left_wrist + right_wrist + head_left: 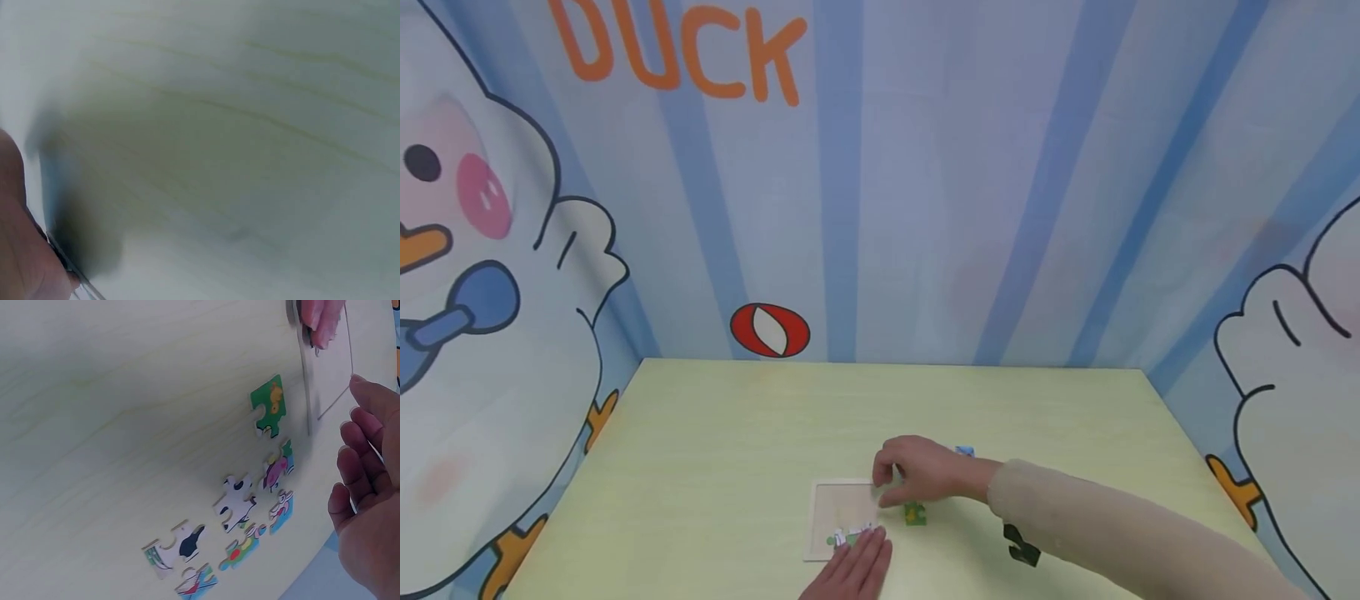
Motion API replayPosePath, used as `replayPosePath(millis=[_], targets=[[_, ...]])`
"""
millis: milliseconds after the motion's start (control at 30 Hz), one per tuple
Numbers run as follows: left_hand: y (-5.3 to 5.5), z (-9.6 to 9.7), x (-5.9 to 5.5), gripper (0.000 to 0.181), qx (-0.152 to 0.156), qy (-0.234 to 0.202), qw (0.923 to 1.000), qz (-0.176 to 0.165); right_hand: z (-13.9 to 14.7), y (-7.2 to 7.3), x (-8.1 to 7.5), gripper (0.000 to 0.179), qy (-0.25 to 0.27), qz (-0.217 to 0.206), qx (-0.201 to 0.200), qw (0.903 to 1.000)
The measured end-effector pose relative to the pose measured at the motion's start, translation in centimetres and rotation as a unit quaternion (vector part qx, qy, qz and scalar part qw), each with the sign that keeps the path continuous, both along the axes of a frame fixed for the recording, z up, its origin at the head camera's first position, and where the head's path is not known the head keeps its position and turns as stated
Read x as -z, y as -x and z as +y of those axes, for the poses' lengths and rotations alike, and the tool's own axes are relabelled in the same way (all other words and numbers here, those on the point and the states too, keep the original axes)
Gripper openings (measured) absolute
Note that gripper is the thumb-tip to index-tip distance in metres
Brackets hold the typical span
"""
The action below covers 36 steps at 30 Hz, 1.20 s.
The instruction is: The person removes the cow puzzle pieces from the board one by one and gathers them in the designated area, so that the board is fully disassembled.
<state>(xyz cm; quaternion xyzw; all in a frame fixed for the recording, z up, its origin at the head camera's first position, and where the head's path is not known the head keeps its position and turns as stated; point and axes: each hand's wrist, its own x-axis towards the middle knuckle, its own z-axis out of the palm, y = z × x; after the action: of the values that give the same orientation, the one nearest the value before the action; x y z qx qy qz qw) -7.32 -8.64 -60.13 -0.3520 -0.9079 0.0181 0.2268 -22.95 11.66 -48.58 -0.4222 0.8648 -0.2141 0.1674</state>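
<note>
A shallow puzzle tray (845, 502) with a pale frame lies near the front of the table. My left hand (859, 568) rests with straight fingers on its lower right edge, over puzzle pieces (852, 535) in green and white that it partly covers. Above the tray's right side is my right hand (917, 468); its fingers (350, 462) are loosely bent with nothing between them. Just right of the tray lies a green puzzle piece (270, 406) with an orange-yellow figure. The left wrist view catches only part of the left hand (28, 256).
Several loose pieces lie beyond the green one in the right wrist view, among them a black-and-white piece (236, 503), a pink one (275, 472) and a blue-edged one (282, 511). The right forearm passes over some in the head view. A printed curtain (910, 208) stands behind the table.
</note>
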Motion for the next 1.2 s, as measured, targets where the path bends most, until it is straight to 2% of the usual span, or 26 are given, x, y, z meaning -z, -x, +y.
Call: replayPosePath(millis=[133,267,400,600,767,833,900,1000,1067,1200], targets=[[-0.2,0.0,0.0,0.079,-0.001,0.010,0.9997,-0.024,-0.8,0.2,0.0,0.014,0.001,-0.003,-0.012,0.9999],[-0.3,-0.1,-0.1,0.080,-0.005,0.011,0.9998,-0.013,-1.5,0.3,0.2,0.013,0.006,0.003,-0.030,0.9995],[-0.3,-0.2,-0.3,0.081,0.003,0.004,0.9997,-0.023,-2.4,0.4,0.6,0.012,0.005,0.004,-0.041,0.9991],[-0.4,0.0,-0.7,0.083,0.010,-0.003,0.9993,-0.036,-4.0,0.3,0.7,0.013,-0.010,-0.024,-0.042,0.9988],[-0.6,0.2,-1.1,0.083,0.017,-0.009,0.9944,-0.104,-5.1,-0.1,0.9,0.015,-0.018,-0.039,-0.055,0.9975],[-0.6,0.3,-0.9,0.082,0.017,-0.008,0.9936,-0.111,-5.4,-0.2,1.0,0.015,-0.019,-0.045,-0.061,0.9969],[-0.6,0.3,-0.6,0.081,0.015,-0.007,0.9960,-0.088,-5.6,-0.3,1.1,0.015,-0.020,-0.054,-0.064,0.9963],[-0.6,0.4,0.2,0.079,0.009,-0.004,0.9995,-0.030,-5.8,-0.5,1.3,0.014,-0.024,-0.065,-0.065,0.9955],[-0.7,0.5,0.6,0.078,0.004,-0.007,1.0000,-0.004,-5.8,-0.6,1.6,0.013,-0.029,-0.070,-0.068,0.9948],[-0.7,0.7,0.9,0.077,0.000,-0.013,0.9999,-0.005,-5.6,-0.8,1.8,0.013,-0.033,-0.072,-0.075,0.9940]])
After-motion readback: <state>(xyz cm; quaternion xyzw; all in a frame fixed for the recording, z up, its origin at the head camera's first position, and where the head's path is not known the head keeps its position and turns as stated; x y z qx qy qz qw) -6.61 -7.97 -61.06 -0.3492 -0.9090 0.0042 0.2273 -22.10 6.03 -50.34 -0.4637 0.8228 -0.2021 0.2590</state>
